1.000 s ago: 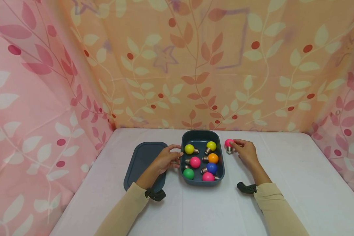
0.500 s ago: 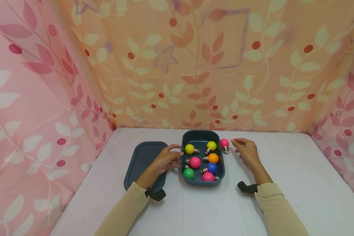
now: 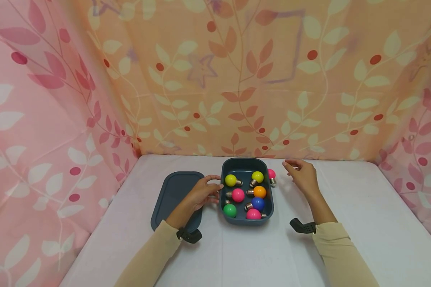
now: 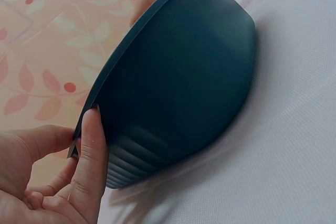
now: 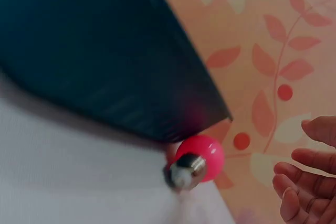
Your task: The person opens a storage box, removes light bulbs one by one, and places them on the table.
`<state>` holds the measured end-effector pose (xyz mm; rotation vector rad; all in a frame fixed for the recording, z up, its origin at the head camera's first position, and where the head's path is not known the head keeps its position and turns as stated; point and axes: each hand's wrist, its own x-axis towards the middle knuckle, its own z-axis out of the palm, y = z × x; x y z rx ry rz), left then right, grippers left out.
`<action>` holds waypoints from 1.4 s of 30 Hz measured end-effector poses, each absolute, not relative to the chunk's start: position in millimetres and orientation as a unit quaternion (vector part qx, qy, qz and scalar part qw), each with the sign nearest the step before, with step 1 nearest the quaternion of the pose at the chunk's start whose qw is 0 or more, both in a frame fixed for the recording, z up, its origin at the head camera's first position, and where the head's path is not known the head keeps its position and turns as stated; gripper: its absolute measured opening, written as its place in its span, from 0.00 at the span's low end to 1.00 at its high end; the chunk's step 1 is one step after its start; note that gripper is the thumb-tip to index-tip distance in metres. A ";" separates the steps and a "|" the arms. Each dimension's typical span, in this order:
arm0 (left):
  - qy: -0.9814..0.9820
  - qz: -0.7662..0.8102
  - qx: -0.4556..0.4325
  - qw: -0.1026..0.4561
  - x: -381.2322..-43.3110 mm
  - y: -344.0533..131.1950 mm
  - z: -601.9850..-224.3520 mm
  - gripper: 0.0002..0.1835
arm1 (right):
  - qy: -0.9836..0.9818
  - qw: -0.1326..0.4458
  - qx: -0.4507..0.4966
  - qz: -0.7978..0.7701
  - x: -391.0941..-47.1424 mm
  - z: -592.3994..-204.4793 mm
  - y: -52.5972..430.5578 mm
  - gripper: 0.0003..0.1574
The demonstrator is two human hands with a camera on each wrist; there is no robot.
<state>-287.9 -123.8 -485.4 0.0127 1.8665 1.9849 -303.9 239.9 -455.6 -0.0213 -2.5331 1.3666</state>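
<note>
A dark blue-grey box (image 3: pixel 249 222) stands on the table with several coloured light bulbs lying in it: yellow, pink, orange, blue and green ones. My left hand (image 3: pixel 203 191) holds the box's left rim; in the left wrist view its fingers (image 4: pixel 90 156) pinch the edge. Just outside the box's right wall, a pink bulb (image 3: pixel 271 174) lies on the table, partly hidden by the rim in the head view. To the right of that bulb, my right hand (image 3: pixel 303 175) hovers with nothing in it. The right wrist view shows its fingers (image 5: pixel 310 184) loosely bent, apart from the bulb.
A flat lid (image 3: pixel 176 193) of the same dark colour lies left of the box, partly under my left forearm. White cloth (image 3: pixel 255 255) covers the table. Patterned curtains (image 3: pixel 186 87) hang at the back and both sides.
My right hand has let go of the pink bulb and drawn back a little to the right. The bulb has shifted left, up against the box's side. My left hand has stayed put.
</note>
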 end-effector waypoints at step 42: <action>0.660 0.721 0.004 0.209 -288.1 -123.6 -485.2 0.25 | -0.879 -0.019 0.223 0.422 -249.8 -423.3 135.4 0.20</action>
